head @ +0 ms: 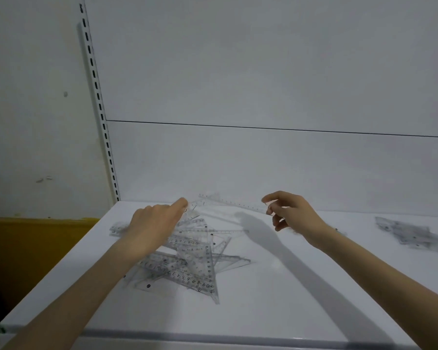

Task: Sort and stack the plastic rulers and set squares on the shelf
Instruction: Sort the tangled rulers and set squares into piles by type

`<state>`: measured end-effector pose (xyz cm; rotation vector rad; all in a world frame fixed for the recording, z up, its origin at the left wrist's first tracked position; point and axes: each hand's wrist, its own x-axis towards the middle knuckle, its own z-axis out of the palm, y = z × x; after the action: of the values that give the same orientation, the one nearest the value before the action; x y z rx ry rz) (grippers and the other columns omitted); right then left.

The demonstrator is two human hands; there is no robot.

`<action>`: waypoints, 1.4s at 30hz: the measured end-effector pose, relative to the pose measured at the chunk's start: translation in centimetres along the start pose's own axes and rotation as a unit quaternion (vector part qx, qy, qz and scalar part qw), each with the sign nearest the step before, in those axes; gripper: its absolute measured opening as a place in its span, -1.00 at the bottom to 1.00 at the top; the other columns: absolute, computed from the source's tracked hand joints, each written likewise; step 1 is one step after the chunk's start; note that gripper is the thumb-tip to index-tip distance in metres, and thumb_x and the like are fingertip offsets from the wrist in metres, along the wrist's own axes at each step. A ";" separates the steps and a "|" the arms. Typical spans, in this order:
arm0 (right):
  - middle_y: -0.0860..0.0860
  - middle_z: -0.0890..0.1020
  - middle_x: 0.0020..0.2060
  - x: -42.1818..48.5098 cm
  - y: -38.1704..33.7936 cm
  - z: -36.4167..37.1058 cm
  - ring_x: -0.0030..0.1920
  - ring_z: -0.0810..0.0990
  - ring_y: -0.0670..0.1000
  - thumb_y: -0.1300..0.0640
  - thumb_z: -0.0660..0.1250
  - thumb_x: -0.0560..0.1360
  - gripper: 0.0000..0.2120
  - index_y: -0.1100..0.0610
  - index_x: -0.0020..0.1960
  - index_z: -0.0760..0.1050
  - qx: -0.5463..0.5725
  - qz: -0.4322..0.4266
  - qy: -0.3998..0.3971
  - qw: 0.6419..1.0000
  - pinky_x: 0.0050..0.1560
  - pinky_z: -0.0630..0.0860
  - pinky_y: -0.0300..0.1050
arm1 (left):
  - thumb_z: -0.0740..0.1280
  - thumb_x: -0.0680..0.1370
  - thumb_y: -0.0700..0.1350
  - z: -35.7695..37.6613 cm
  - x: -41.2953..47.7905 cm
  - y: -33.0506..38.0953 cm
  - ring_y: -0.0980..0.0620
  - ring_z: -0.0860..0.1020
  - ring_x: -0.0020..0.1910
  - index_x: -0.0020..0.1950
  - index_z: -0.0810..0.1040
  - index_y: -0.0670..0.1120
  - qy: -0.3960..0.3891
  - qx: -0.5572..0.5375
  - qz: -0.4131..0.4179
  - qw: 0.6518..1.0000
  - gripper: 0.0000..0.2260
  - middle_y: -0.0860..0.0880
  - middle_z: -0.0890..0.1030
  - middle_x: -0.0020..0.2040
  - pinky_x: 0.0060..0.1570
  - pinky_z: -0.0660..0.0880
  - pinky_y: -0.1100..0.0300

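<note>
Right hand (291, 213) pinches the near end of one long clear plastic ruler (233, 203) between thumb and forefinger, the other fingers loosely curled below. The ruler is off the surface, its long axis running from that pinch leftward and a little away from me, ending just beyond the left fingertips. Left hand (154, 226) lies over the far part of the tangled heap of clear rulers and triangular set squares (192, 263), fingers stretched nearly straight, nothing visibly clasped; motion blur hides the thumb. The heap sits left of centre on the white shelf (263, 299), pieces crossing at every angle. Well apart, at the right edge, I note a second, blurred grey cluster of clear pieces (410, 233), seemingly the sorted stack, though I cannot make out the shapes. My reading: the held ruler goes right, so the right hand carries it alone. The cluster lies to that hand's right and slightly nearer me. The ruler's axis would have to swing to match it. The left hand is nearer the heap and is placed to single out the next piece. Slotted white upright (99, 104) stands at rear left.
</note>
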<state>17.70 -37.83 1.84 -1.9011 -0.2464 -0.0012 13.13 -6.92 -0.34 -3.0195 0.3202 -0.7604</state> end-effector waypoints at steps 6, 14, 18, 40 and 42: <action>0.07 0.55 -0.27 -3.0 1.8 -4.7 -0.38 0.49 -0.01 0.34 0.24 0.54 -0.84 0.23 0.02 0.58 0.037 0.048 0.049 0.997 -0.34 0.51 -0.15 | -0.03 0.66 0.05 1.0 2.4 4.9 -0.04 0.56 -0.11 0.26 0.42 0.06 -0.061 -0.112 0.033 0.991 -0.69 0.00 0.59 -0.08 -0.11 0.48 0.09; 0.00 0.50 -0.34 -7.8 5.8 -13.6 -0.31 0.50 -0.01 0.35 0.48 0.38 -0.80 0.19 -0.02 0.60 0.011 0.057 0.131 0.990 -0.33 0.50 -0.19 | 0.11 0.59 0.19 2.9 5.3 13.8 -0.09 0.43 0.06 0.36 0.47 0.01 -0.056 -0.159 0.117 0.979 -0.56 -0.05 0.46 0.02 -0.03 0.41 0.05; -0.05 0.61 -0.23 -9.3 8.6 -19.7 -0.21 0.57 -0.08 0.22 0.49 0.39 -0.79 0.09 0.02 0.62 -0.034 0.047 0.200 0.978 -0.28 0.50 -0.27 | 0.32 0.54 0.06 2.6 7.7 20.2 0.07 0.41 -0.02 0.25 0.51 0.05 -0.054 -0.215 0.116 0.968 -0.70 0.07 0.45 -0.01 -0.09 0.42 0.12; -0.09 0.56 0.21 -17.4 27.3 -55.6 0.22 0.34 -0.04 -0.12 0.35 0.47 -0.68 -0.04 0.17 0.58 -0.416 0.067 0.289 0.859 0.13 0.27 -0.12 | 0.14 0.31 0.17 7.1 16.8 60.1 0.17 0.49 -0.12 0.09 0.48 0.17 -0.116 -0.315 0.174 0.926 -0.62 0.21 0.50 -0.07 -0.06 0.48 0.14; -0.11 0.53 0.24 -17.5 27.6 -56.0 0.25 0.32 -0.04 -0.15 0.29 0.50 -0.65 -0.05 0.23 0.55 -0.452 0.071 0.276 0.845 0.17 0.29 -0.11 | 0.08 0.28 0.22 7.3 17.0 61.7 0.21 0.47 -0.13 0.11 0.48 0.17 -0.118 -0.321 0.181 0.922 -0.55 0.25 0.49 -0.08 -0.06 0.48 0.15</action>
<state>11.99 -101.79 -7.00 -2.7410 0.3673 -0.6664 19.24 -71.05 -2.58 -3.3913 1.3013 -0.2871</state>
